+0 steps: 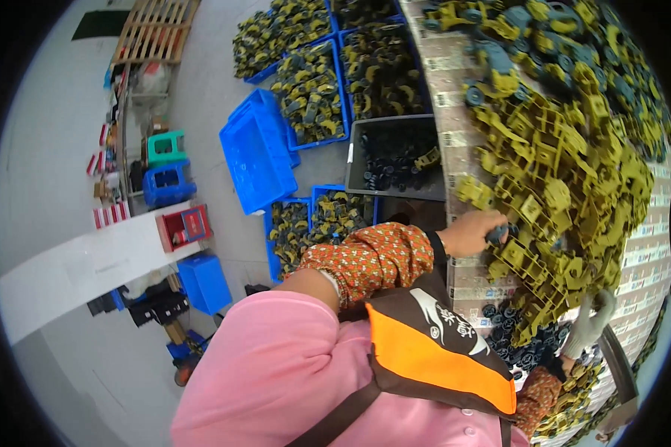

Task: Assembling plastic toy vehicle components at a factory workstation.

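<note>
The L hand [466, 234], w/ floral sleeve [376, 253], holds a small dark part [497, 235] in its fingers at the edge of a pile of yellow plastic parts [552, 201], on the table covered w/ printed paper [458, 97]. The R hand [590, 325], in a pale glove, is at the lower end of this pile, near many black wheels [505, 333]. On the L side, next to the table, stand a grey bin [356, 167] w/ dark pcs. and blue crates [341, 82] w/ grey-yellow toy vehicles [306, 93]; farther are a green stool [165, 148], a blue stool [165, 186] & a wooden pallet [153, 33].
</note>
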A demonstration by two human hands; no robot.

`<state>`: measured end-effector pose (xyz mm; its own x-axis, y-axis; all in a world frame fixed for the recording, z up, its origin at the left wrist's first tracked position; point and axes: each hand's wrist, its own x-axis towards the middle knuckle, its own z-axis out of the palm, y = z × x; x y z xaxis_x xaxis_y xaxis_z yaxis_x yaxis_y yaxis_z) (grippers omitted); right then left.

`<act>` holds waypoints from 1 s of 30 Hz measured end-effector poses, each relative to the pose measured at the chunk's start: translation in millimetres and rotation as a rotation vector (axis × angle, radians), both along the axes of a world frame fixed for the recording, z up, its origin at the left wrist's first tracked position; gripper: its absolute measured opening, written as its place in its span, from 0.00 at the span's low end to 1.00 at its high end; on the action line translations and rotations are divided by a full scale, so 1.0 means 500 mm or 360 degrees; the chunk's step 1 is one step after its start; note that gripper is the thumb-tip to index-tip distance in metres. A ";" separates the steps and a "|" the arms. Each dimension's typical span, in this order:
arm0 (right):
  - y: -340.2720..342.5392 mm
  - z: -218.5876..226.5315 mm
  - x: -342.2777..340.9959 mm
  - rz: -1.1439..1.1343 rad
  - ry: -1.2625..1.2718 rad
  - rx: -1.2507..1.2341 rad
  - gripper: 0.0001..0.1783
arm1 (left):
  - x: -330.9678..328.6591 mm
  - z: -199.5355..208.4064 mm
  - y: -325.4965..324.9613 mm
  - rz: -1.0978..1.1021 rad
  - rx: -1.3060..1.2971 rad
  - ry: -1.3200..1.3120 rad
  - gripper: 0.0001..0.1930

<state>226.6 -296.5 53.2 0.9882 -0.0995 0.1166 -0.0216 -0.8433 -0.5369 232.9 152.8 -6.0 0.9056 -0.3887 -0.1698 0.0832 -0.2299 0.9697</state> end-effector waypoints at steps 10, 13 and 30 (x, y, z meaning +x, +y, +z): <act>0.250 0.080 -0.095 0.0260 -0.0080 -0.0538 0.20 | -0.170 -0.079 0.328 -0.0042 0.0114 0.0163 0.12; 0.488 0.077 -0.127 0.0755 -0.0112 0.0033 0.23 | -0.243 -0.223 0.440 0.0261 0.0608 0.0641 0.18; 0.642 -0.200 -0.206 0.0591 0.0384 -0.0680 0.12 | -0.003 -0.952 0.399 0.0567 0.1454 0.0325 0.13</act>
